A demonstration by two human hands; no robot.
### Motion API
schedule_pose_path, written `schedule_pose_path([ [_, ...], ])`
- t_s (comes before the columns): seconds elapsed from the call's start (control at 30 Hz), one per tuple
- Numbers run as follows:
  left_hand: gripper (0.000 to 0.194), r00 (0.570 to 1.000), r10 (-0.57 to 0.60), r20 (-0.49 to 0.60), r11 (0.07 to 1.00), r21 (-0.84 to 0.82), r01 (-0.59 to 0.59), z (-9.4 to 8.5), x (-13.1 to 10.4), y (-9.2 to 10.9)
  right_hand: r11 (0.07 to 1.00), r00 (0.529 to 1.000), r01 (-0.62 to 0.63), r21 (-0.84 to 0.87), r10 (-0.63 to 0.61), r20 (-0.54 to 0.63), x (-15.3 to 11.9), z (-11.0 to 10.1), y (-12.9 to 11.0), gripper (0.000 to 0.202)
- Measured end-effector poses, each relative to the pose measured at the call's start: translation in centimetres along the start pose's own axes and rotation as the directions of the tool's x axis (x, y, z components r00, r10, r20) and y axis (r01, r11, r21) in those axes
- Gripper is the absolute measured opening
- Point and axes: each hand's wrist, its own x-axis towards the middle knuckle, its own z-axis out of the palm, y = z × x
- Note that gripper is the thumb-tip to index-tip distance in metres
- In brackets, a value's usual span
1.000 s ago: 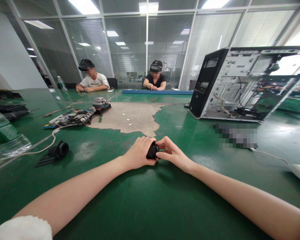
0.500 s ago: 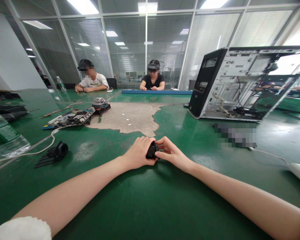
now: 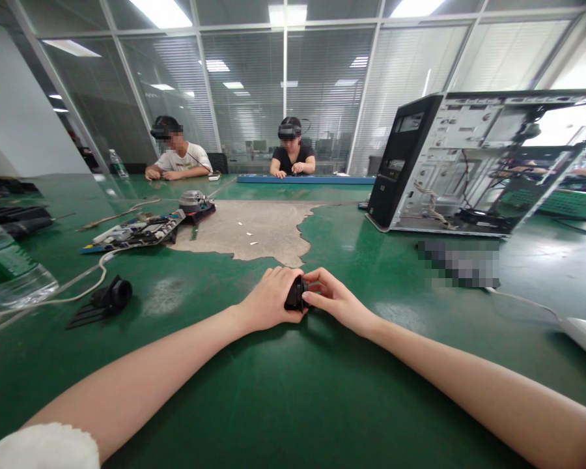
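Observation:
My left hand (image 3: 271,301) is wrapped round a small black plastic part (image 3: 293,297), just above the green table (image 3: 254,397). From the other side, the thumb and fingers of my right hand (image 3: 336,299) close on the part's right edge. Fingers hide much of it, and its exact kind cannot be made out. To the left lies another black plastic piece (image 3: 108,298), with a round ring at one end and flat slats at the other.
A bare patch (image 3: 254,228) of worn tabletop lies ahead. Circuit boards (image 3: 139,231) and a clear bottle (image 3: 12,273) are at left. An opened computer case (image 3: 415,163) stands at right, near a white cable (image 3: 527,303). Two people sit across the table.
My right thumb has shifted slightly on the black part; both hands otherwise keep their place. The person opposite has leaned a little to the left and raised one hand.

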Motion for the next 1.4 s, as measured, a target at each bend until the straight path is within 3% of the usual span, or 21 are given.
schedule_pose_path([
  [0.13,0.055,1.000,-0.006,0.021,1.000,-0.009,0.006,0.00,-0.02,-0.05,0.998,0.998,0.041,0.050,-0.044,0.047,-0.15,0.04,-0.10,0.030],
  [0.37,0.054,1.000,-0.005,0.002,1.000,-0.015,0.005,-0.05,-0.05,-0.02,0.999,0.999,0.035,0.014,-0.035,-0.016,-0.05,0.15,-0.11,0.022],
  [0.7,0.055,1.000,0.005,0.010,1.000,-0.001,-0.005,-0.08,-0.07,-0.07,0.998,0.999,0.022,0.059,-0.025,0.042,-0.04,0.11,-0.34,0.029],
  [0.9,0.053,1.000,0.000,-0.012,1.000,-0.005,0.000,0.15,-0.09,-0.11,0.999,0.999,0.039,0.034,-0.038,-0.031,0.09,0.24,-0.42,0.023],
  [1.1,0.050,1.000,-0.009,0.007,1.000,-0.010,0.009,-0.08,0.00,0.04,1.000,1.000,-0.016,0.018,0.016,-0.015,0.09,0.17,-0.33,0.027],
  [1.27,0.055,1.000,0.001,0.017,1.000,0.007,-0.002,-0.11,-0.05,-0.03,0.998,0.999,0.009,0.062,-0.011,0.038,-0.14,0.14,-0.41,0.030],
  [1.4,0.055,1.000,0.002,0.001,1.000,0.012,-0.002,-0.01,-0.09,-0.06,0.997,1.000,0.020,0.078,-0.021,0.011,-0.10,0.23,-0.45,0.025],
])
